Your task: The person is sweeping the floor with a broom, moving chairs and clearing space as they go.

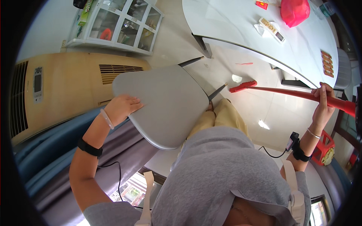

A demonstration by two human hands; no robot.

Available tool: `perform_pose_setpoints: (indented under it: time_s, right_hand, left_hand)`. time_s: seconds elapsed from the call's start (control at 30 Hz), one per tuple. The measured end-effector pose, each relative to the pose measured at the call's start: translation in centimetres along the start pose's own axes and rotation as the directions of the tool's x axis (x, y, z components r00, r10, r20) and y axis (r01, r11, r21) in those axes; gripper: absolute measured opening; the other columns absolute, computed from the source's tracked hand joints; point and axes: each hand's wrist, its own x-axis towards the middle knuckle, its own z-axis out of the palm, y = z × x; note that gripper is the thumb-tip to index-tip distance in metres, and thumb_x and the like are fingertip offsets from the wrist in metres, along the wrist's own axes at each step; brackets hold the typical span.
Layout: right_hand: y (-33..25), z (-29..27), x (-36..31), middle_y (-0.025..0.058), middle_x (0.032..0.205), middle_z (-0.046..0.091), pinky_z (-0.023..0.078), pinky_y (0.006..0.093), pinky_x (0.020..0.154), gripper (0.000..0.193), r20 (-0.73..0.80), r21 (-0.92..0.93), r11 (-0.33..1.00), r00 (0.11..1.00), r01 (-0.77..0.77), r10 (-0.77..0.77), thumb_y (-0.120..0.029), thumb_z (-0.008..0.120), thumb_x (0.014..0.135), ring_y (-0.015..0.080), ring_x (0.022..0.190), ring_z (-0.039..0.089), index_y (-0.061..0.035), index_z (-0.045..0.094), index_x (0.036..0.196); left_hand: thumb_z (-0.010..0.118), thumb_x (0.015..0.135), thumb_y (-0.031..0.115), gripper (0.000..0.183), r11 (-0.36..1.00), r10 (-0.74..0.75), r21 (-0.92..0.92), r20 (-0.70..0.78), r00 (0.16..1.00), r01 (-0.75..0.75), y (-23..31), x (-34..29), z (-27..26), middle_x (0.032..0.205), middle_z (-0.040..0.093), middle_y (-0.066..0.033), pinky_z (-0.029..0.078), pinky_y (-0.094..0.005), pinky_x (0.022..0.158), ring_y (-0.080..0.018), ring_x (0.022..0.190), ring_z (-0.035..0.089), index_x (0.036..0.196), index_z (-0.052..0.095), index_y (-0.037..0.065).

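My left hand (121,108) is closed over the near left edge of a grey chair (166,101), its fingers lying on the smooth grey surface and the thumb side partly hidden. Two dark chair legs show on the far side. On the right, my right hand (323,102) wraps round the thick end of a red broom handle (286,92). The handle runs leftward to the red broom head (243,86), which rests on the pale floor in front of my feet. Close to the broom head lie a white scrap (236,78) and a thin red strip (245,63).
A white marbled table (233,20) fills the upper right, bearing a pink bag (295,12), a white device (272,30) and a wooden trivet (327,64). At left stand a beige air conditioner (68,75) and white glass-fronted cabinet (117,26). A red plastic stool (322,147) is at right.
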Motion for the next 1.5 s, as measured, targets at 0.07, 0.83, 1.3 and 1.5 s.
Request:
perform_pose_setpoints:
  time_s: [0.07, 0.83, 1.3, 1.5]
  right_hand:
    - [-0.7, 0.8, -0.2, 0.0033, 0.071, 0.051, 0.043, 0.0265, 0.071, 0.016, 0.002, -0.157, 0.988, 1.0, -0.011, 0.012, -0.016, 0.056, 0.087, 0.0116, 0.066, 0.049, 0.0007, 0.057, 0.088]
    - [8.4, 4.1, -10.8, 0.005, 0.062, 0.052, 0.038, 0.0224, 0.033, 0.026, 0.163, -0.406, -0.056, -0.132, -0.912, 0.978, 0.0, 0.056, 0.071, 0.0105, 0.041, 0.048, -0.0036, 0.05, 0.096]
    - [6.0, 10.5, -9.6, 0.0033, 0.069, 0.049, 0.036, 0.0165, 0.035, 0.048, 0.407, -0.046, 0.292, 0.249, -0.955, 0.879, -0.004, 0.052, 0.075, 0.0053, 0.042, 0.044, 0.0022, 0.04, 0.121]
    - [20.4, 18.0, -5.0, -0.0012, 0.062, 0.048, 0.037, 0.0149, 0.036, 0.036, 0.667, 0.097, 0.339, 0.313, -0.936, 0.676, -0.011, 0.051, 0.082, 0.0045, 0.041, 0.044, 0.0007, 0.044, 0.115]
  left_hand:
    - [0.057, 0.066, -0.004, 0.044, 1.0, -0.019, -0.016, 0.016, 1.0, 0.02, -0.9, -0.5, 0.1, 0.107, 0.061, -0.0069, 0.044, -0.0355, 0.089, -0.0243, 0.102, 0.055, 0.108, 0.058, 0.008]
    - [0.05, 0.07, -0.004, 0.038, 0.774, -0.627, -0.254, -0.44, 0.643, 0.58, -33.8, 7.9, 11.0, 0.101, 0.059, -0.0173, 0.042, -0.0411, 0.084, -0.0354, 0.096, 0.053, 0.105, 0.057, 0.008]
    - [0.064, 0.071, 0.014, 0.084, 0.724, -0.678, -0.474, -0.622, 0.391, 0.501, -23.3, 12.3, 18.3, 0.14, 0.017, -0.0259, 0.015, -0.0488, 0.105, -0.0434, 0.13, 0.014, 0.14, 0.015, 0.008]
    - [0.063, 0.075, 0.019, 0.081, 0.6, -0.455, -0.604, 0.28, 0.845, 0.524, -11.2, 9.7, 30.1, 0.139, 0.022, -0.0265, 0.019, -0.0411, 0.107, -0.0384, 0.13, 0.021, 0.139, 0.015, 0.005]
